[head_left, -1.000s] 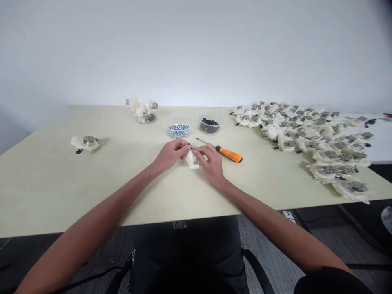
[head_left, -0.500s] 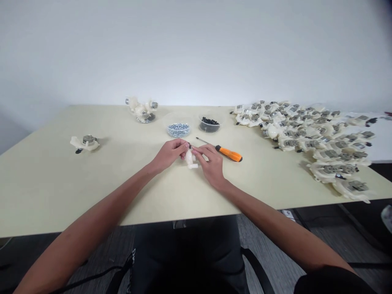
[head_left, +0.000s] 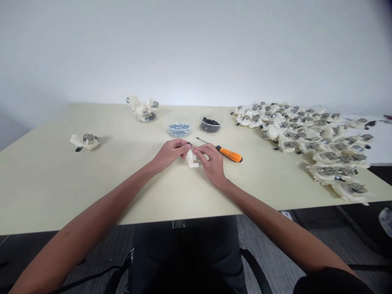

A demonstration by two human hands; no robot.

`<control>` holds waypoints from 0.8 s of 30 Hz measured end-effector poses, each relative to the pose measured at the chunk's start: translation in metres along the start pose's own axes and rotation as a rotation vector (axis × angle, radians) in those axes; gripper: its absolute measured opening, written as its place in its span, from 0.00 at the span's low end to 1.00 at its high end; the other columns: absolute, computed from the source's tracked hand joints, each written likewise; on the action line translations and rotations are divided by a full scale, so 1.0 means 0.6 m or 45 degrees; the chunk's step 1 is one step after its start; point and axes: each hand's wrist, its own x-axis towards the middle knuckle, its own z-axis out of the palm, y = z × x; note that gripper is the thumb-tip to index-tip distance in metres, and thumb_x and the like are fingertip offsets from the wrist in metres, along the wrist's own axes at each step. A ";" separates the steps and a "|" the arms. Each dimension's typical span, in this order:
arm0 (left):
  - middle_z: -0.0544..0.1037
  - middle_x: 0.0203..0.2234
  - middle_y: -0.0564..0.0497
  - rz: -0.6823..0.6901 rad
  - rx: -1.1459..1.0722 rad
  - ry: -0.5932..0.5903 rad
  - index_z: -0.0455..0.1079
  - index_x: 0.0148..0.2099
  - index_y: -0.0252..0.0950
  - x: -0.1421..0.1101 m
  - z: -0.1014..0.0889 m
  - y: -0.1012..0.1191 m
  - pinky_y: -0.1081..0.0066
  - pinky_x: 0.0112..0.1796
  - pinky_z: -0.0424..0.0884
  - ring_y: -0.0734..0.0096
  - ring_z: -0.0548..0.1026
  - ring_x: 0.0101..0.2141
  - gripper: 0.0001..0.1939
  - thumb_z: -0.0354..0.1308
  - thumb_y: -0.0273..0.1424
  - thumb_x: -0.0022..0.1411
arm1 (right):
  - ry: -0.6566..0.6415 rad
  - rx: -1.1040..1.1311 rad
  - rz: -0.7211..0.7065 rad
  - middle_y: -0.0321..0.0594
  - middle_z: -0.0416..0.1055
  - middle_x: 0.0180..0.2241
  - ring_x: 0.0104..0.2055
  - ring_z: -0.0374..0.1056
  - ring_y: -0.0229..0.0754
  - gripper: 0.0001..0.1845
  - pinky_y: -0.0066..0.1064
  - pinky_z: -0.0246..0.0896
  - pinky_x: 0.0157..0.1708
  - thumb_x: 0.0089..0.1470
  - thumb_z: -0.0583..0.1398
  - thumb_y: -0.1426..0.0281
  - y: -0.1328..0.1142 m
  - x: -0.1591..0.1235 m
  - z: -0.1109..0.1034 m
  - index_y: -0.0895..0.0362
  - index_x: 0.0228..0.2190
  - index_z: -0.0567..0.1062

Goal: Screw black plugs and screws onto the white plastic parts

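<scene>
Between my hands, just above the table, is a small cream plastic part with a short peg at its lower end. A small black piece shows at its top. My left hand is closed on the part from the left, thumb and fingers near the black piece. From the right, my right hand pinches close to that same top end; whatever lies between its fingertips is too small to make out. An orange-handled screwdriver lies just beyond my right hand, its shaft pointing up and left.
Behind my hands stand a clear bowl of small screws and a clear bowl of black pieces. Many cream assemblies with grey blocks cover the table's right. One assembly lies at left; a few more sit back left.
My hands and the plastic part stay almost in place, the fingers shifting only slightly at its top. The whole view has moved very little.
</scene>
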 end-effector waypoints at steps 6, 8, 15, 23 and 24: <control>0.70 0.25 0.54 0.011 0.029 0.038 0.67 0.33 0.35 0.000 0.005 -0.001 0.71 0.32 0.63 0.76 0.67 0.27 0.13 0.58 0.41 0.59 | -0.009 0.006 -0.013 0.38 0.72 0.33 0.38 0.68 0.41 0.09 0.36 0.65 0.40 0.59 0.59 0.67 -0.001 -0.001 0.002 0.51 0.38 0.80; 0.70 0.25 0.54 0.021 0.022 0.045 0.66 0.33 0.35 0.001 0.006 -0.005 0.71 0.32 0.62 0.76 0.67 0.26 0.13 0.57 0.40 0.59 | -0.030 -0.006 -0.009 0.38 0.72 0.34 0.38 0.68 0.41 0.10 0.36 0.65 0.40 0.59 0.58 0.66 -0.004 0.000 0.002 0.51 0.39 0.79; 0.70 0.25 0.54 0.027 0.036 0.047 0.66 0.33 0.35 -0.003 0.003 -0.008 0.70 0.33 0.63 0.75 0.67 0.26 0.13 0.57 0.41 0.59 | -0.114 -0.407 0.006 0.46 0.69 0.44 0.45 0.66 0.46 0.18 0.40 0.63 0.46 0.62 0.52 0.62 0.019 0.009 -0.068 0.54 0.50 0.72; 0.69 0.25 0.54 0.042 0.161 0.046 0.66 0.36 0.36 -0.015 0.015 0.004 0.70 0.32 0.62 0.74 0.67 0.27 0.12 0.57 0.40 0.59 | -0.412 -0.872 0.232 0.47 0.70 0.39 0.42 0.67 0.52 0.20 0.45 0.63 0.42 0.58 0.55 0.57 0.097 -0.017 -0.195 0.54 0.46 0.74; 0.69 0.25 0.54 0.043 0.176 0.048 0.65 0.36 0.36 -0.016 0.017 0.006 0.70 0.32 0.62 0.74 0.67 0.27 0.11 0.57 0.40 0.59 | -0.398 -0.823 0.221 0.46 0.70 0.40 0.42 0.67 0.51 0.19 0.44 0.63 0.42 0.58 0.55 0.58 0.098 -0.019 -0.202 0.54 0.47 0.74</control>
